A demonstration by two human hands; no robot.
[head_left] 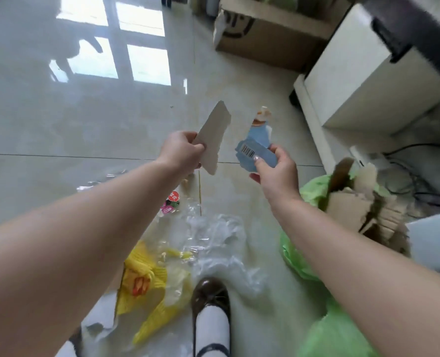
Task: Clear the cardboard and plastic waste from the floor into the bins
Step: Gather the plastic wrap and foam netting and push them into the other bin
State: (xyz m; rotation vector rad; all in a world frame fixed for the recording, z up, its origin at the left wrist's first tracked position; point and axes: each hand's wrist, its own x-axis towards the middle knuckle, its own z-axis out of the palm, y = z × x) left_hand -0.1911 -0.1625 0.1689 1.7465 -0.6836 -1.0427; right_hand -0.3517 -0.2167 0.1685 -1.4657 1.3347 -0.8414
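My left hand (181, 150) grips a torn grey-brown cardboard piece (215, 136), held up over the floor. My right hand (275, 171) pinches a second torn piece, blue printed cardboard (259, 143) with a barcode. The two pieces are apart, a small gap between them. To the right stands a bin lined with a green bag (314, 191), with brown cardboard scraps (355, 210) sticking out of it. On the floor below lie clear plastic film (219, 235), a yellow plastic bag (146, 282) and a small pink wrapper (171, 202).
A second green bag (329, 336) shows at the lower right. A brown cardboard box (265, 39) stands at the back, beside a white cabinet (363, 81). Cables (420, 181) lie by the wall at right. My shoe (210, 297) stands next to the film.
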